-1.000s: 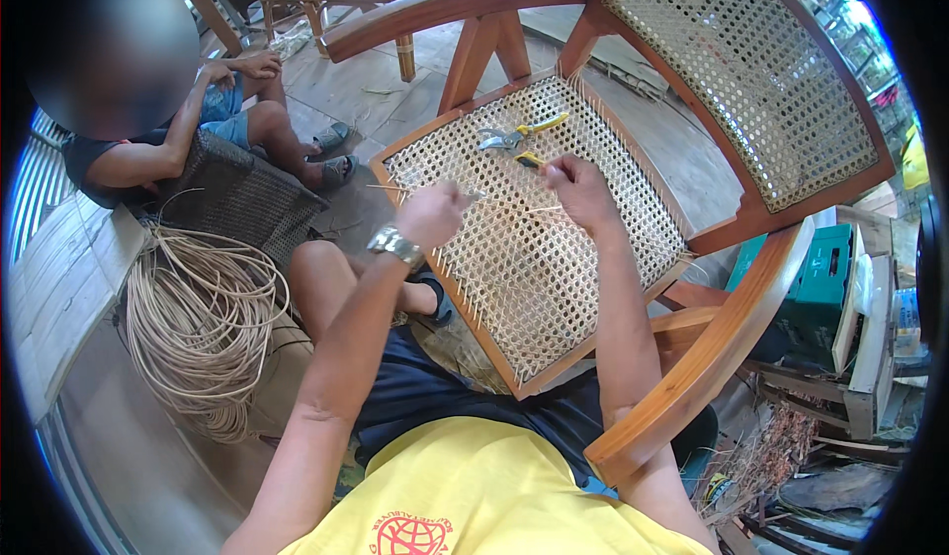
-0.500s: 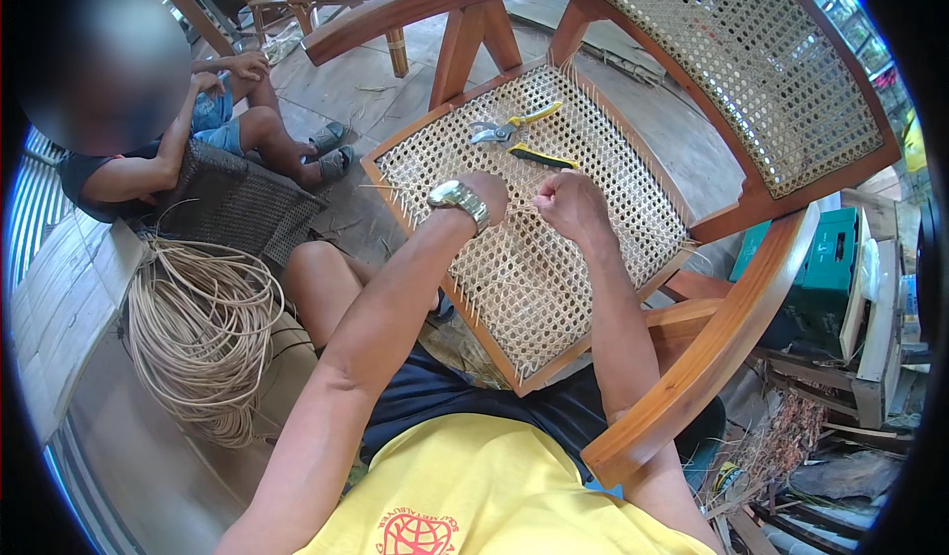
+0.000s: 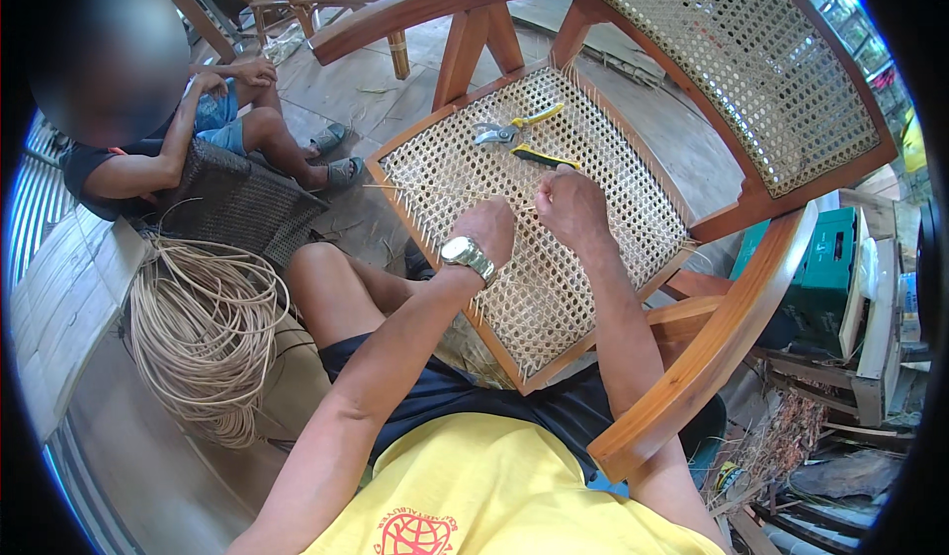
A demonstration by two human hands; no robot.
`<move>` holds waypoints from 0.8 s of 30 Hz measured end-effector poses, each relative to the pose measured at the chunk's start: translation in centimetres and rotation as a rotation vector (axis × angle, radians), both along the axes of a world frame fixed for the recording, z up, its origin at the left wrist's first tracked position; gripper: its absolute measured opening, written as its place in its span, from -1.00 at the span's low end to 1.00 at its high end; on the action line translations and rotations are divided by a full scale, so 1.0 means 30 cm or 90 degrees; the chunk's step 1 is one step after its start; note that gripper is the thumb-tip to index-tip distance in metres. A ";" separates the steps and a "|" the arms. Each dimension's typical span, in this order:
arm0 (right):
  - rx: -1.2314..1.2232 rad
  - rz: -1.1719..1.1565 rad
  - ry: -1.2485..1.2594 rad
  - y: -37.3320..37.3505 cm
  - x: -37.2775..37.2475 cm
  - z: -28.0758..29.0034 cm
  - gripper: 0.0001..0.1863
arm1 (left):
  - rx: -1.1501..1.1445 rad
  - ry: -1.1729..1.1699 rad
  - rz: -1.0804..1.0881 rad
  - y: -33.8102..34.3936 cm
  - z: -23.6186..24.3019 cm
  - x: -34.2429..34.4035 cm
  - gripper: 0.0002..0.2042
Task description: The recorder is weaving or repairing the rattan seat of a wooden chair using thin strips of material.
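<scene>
A wooden armchair with a woven cane seat (image 3: pixel 534 298) stands in front of me, with loose cane ends poking up along the seat frame. Over the middle of the seat, my right hand (image 3: pixel 573 207) is closed in a pinch on a thin cane strand (image 3: pixel 425 191). My left hand (image 3: pixel 486 227), a metal watch on its wrist, is curled just left of it at the same strand; its fingertips are mostly hidden. The strand runs left across the weave past the frame. Pruning shears (image 3: pixel 519 132) with yellow-and-black handles lie spread on the seat beyond my hands.
The chair's curved armrest (image 3: pixel 712 357) rises over my right forearm. A big coil of rattan (image 3: pixel 208 338) hangs at the left. A seated person (image 3: pixel 148 174) is at the far left. A green crate (image 3: pixel 820 268) stands at the right, above wood scraps.
My left hand has moved down slightly toward me, its wrist turning, and more of the strand shows across the seat. My right hand stays nearly in place. The shears lie unmoved.
</scene>
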State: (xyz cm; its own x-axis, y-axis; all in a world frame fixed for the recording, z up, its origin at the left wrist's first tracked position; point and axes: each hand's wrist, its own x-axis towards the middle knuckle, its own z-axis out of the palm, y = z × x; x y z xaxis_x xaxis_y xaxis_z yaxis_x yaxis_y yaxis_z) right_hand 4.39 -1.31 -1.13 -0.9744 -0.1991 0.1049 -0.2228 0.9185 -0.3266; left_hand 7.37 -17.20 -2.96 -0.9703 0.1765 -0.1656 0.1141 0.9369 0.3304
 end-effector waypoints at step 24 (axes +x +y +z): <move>0.222 0.052 -0.075 -0.082 -0.039 -0.098 -0.76 | 0.006 -0.117 -0.055 -0.086 -0.126 -0.165 -0.46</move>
State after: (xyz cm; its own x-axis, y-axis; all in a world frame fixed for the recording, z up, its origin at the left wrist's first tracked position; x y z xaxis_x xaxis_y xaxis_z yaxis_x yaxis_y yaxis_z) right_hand 3.23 -3.76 -4.06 -0.9549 -0.2813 -0.0947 -0.2802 0.9596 -0.0254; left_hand 2.43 -19.77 -6.74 -0.9049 0.2596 -0.3372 0.1303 0.9233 0.3613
